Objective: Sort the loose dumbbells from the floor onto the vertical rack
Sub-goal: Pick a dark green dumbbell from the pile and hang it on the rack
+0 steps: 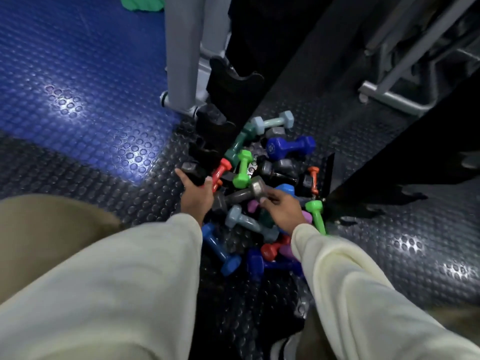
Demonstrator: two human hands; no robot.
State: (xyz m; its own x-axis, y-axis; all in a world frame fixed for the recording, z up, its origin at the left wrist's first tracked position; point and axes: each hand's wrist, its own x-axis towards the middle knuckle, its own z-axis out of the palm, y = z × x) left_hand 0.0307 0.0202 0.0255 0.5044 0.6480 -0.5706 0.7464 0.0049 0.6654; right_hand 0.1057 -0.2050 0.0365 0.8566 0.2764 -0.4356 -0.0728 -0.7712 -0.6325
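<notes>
Grey dumbbell (pixel 240 194) in right grip (pixel 281 210); left grip (pixel 196 189) clasps black dumbbell (pixel 191 171) at rack (pixel 220 131).

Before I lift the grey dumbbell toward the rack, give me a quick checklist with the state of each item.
1. Right hand on the grey dumbbell: fingers only at one head, no full grip; not ok.
2. Left hand free: holds a black dumbbell; not ok.
3. Grey dumbbell clear of the pile: far head wedged among others; not ok.
4. Empty rack cradles: several seen; ok.
5. Cradle size match: cannot tell.
</notes>
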